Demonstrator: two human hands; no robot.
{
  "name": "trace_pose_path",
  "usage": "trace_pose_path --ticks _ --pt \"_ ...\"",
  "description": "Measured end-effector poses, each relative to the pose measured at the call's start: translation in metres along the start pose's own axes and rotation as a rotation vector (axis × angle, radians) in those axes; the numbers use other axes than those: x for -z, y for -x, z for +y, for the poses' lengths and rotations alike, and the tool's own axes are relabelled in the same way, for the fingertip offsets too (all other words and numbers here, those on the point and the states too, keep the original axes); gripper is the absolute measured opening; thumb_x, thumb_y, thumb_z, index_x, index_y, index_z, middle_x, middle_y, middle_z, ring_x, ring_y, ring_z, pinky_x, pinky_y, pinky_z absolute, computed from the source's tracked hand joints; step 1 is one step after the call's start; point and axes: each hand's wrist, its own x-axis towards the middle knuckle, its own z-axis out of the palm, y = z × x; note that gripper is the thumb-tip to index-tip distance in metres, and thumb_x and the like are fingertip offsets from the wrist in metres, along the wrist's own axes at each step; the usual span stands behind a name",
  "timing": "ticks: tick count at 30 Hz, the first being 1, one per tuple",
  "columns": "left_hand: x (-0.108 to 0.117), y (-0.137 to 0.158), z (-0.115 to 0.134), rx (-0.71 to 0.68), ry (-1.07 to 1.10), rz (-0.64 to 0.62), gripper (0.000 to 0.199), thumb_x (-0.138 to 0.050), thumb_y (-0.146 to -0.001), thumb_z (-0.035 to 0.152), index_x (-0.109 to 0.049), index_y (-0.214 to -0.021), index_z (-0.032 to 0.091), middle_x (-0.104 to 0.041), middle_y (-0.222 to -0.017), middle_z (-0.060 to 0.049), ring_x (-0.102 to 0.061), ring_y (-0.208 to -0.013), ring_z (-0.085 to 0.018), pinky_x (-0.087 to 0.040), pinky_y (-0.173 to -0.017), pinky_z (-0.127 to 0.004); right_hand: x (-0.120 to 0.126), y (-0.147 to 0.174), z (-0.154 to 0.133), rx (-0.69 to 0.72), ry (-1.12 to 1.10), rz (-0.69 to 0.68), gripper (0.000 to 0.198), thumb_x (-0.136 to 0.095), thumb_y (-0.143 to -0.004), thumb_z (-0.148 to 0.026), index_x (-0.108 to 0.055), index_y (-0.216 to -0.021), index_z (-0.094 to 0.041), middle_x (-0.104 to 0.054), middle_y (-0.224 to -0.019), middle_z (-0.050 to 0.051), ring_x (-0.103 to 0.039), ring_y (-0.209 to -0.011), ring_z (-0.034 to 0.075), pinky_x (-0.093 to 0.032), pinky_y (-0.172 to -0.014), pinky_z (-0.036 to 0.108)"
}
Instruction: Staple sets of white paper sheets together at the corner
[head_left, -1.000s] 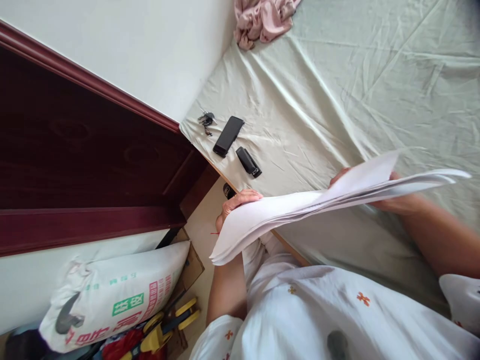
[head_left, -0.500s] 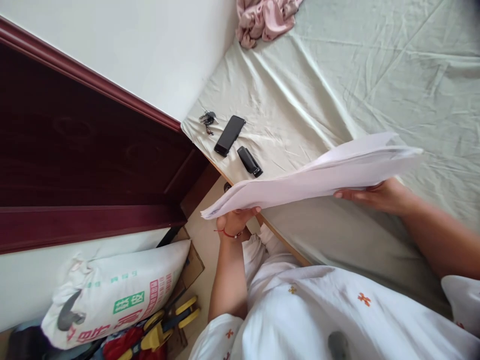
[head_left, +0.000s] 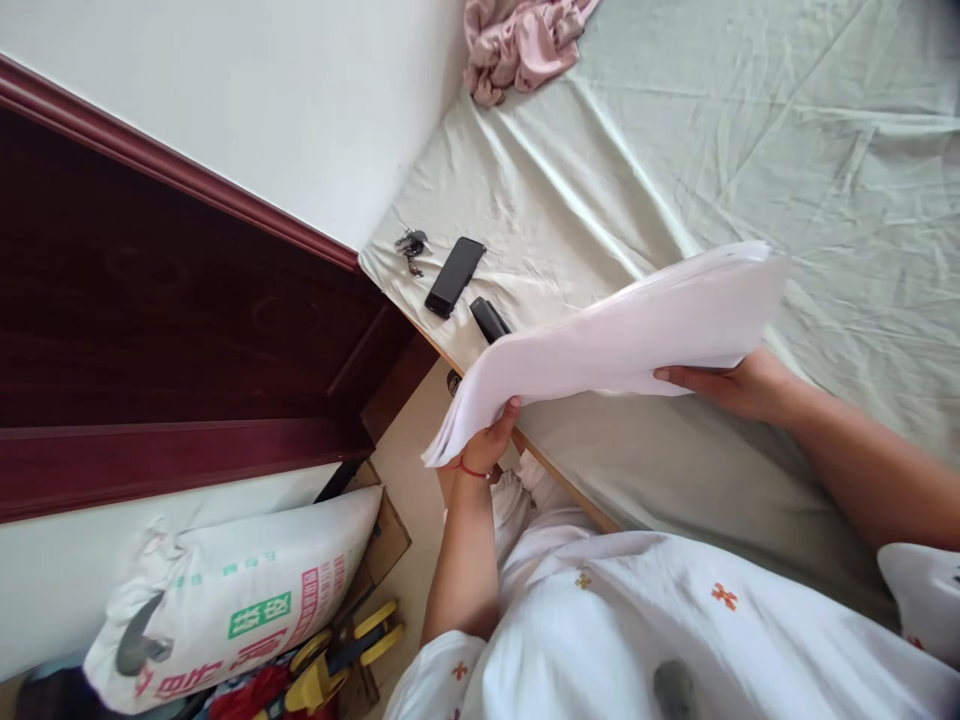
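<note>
White printed sack (head_left: 240,595), low left. Keys (head_left: 412,243), then phone (head_left: 455,277), on pale green sheet (head_left: 577,220). Left hand (head_left: 486,442) pinches left end of paper stack (head_left: 615,345); stack, above sheet's edge, slopes more steeply than earlier, now partly blocking black stapler-like object (head_left: 489,318), previously clear. Right hand (head_left: 739,387) pinches stack's lower edge.

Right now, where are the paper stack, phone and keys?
Paper stack (head_left: 600,348): head view, middle of its broad face.
Phone (head_left: 456,276): head view, middle of its upward face.
Keys (head_left: 412,243): head view, middle of the bunch.

Left fingers (head_left: 504,421) and right fingers (head_left: 694,380) grip well apart, forearms (head_left: 463,560) outstretched.
</note>
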Motion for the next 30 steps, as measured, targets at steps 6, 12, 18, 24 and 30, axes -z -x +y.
trace_pose_path --ticks 6,12,18,24,30 --pt "0.009 -0.003 0.002 -0.115 -0.207 -0.045 0.043 -0.081 -0.078 0.06 -0.079 -0.093 0.02 -0.08 -0.102 -0.01 -0.068 -0.126 -0.031 -0.049 -0.116 -0.041 0.004 0.0 -0.002 -0.248 0.014 -0.112 0.042 -0.081 -0.076 -0.06 -0.079 -0.083 -0.019 -0.078 -0.085 0.004 -0.068 -0.077 0.025 -0.055 -0.066 0.034" --pt "0.04 -0.009 0.029 -0.061 -0.276 -0.119 0.039 -0.077 -0.084 0.054 -0.073 -0.068 0.019 -0.059 -0.046 -0.002 -0.067 -0.052 -0.022 -0.059 -0.059 -0.032 0.003 -0.01 0.006 -0.19 -0.254 0.033 0.052 -0.084 -0.076 -0.052 -0.071 -0.119 -0.027 -0.077 -0.088 0.0 -0.069 -0.077 0.017 -0.058 -0.071 0.03" --pt "0.045 0.0 0.092 -0.059 -0.532 -0.444 0.051 -0.07 -0.088 0.06 -0.065 -0.058 0.019 -0.058 -0.042 -0.003 -0.054 -0.034 -0.016 -0.039 -0.035 -0.026 0.003 -0.011 0.022 0.037 -0.111 0.176 0.07 -0.086 -0.076 -0.045 -0.057 -0.14 -0.039 -0.068 -0.129 0.003 -0.068 -0.115 0.025 -0.057 -0.106 0.047" --pt "0.022 -0.003 0.128 -0.117 -0.757 -0.712 0.063 -0.054 -0.096 0.065 -0.055 -0.051 0.02 -0.054 -0.039 -0.002 -0.05 -0.034 -0.012 -0.036 -0.035 -0.022 0.006 -0.007 0.01 0.202 0.353 0.334 0.08 -0.083 -0.078 -0.046 -0.049 -0.151 -0.036 -0.057 -0.149 0.009 -0.058 -0.134 0.037 -0.05 -0.113 0.06" --pt "0.004 -0.012 0.14 -0.072 -0.851 -0.875 0.065 -0.05 -0.096 0.064 -0.053 -0.05 0.02 -0.053 -0.038 -0.003 -0.051 -0.034 -0.013 -0.034 -0.035 -0.021 0.003 -0.004 -0.001 0.371 0.477 0.279 0.067 -0.069 -0.091 -0.043 -0.047 -0.153 -0.03 -0.069 -0.135 0.012 -0.065 -0.126 0.033 -0.052 -0.107 0.052"
